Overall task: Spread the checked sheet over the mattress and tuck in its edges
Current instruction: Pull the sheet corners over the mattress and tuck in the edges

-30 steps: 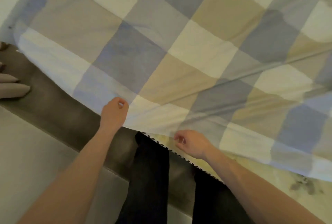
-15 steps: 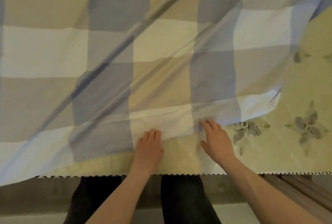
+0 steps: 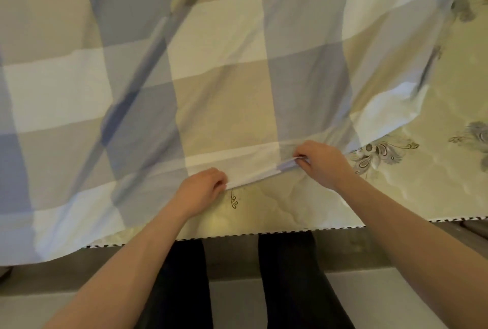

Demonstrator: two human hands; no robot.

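1. The checked sheet (image 3: 224,77) has large squares of blue-grey, beige and white. It lies over most of the mattress (image 3: 290,204), filling the far and left parts of the view. A long diagonal crease runs across it from the upper middle down towards the lower left.
2. The mattress is pale yellow-green and quilted. It shows bare in a strip just in front of the person and across the right side, where a grey floral motif (image 3: 380,151) is printed on it.
3. In the middle, the sheet's near hem stops short of the mattress's near edge. At the lower left the cloth hangs over that edge.
4. The left hand (image 3: 203,191) has its fingers curled round the hem, grasping it at a white square.
5. The right hand (image 3: 322,162) pinches the hem further right, with a small fold of cloth bunched between thumb and fingers.
6. Between the two hands the hem is pulled into a straight, taut line — slanting up towards the right hand.
7. To the right, a white part of the sheet's edge (image 3: 385,114) lies rumpled on the bare mattress.
8. A black-and-white piped trim (image 3: 290,232) runs along the mattress's near edge. Below it are the person's dark trouser legs (image 3: 184,276), a dark strip of bed base (image 3: 229,254) and pale floor (image 3: 237,302).
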